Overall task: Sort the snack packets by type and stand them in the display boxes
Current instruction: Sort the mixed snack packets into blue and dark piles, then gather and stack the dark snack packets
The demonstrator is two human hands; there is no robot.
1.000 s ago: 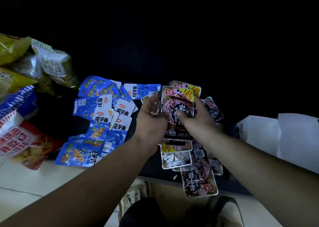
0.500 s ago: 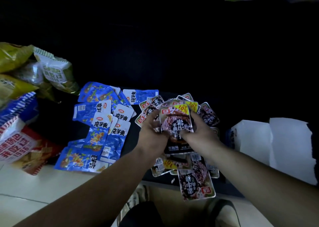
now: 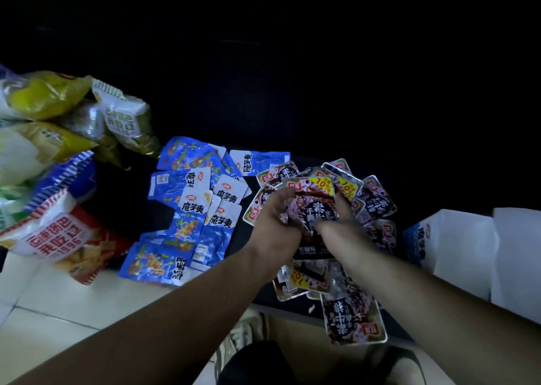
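Head camera: a person's left hand (image 3: 272,223) and right hand (image 3: 341,228) each closed their grip on a fanned stack of dark packets (image 3: 314,206), held above the middle of the black table (image 3: 123,212). Other loose dark packets (image 3: 352,314) lay at six o'clock of the hands, one overhanging the table's near edge. Blue packets (image 3: 199,212) were spread flat at nine o'clock, with large crisp bags (image 3: 49,150) heaped beyond them at the far left. A white display box (image 3: 465,247) stood at three o'clock, its inside hidden from view. No packet could be seen standing in a box, so the sorting appeared to be at an early stage. The held stack was splayed rather than squared, and slick foil packets could slide from the grip on the way to the box. The overhanging packet looked liable to drop to the floor (image 3: 44,311) if a forearm nudged it.
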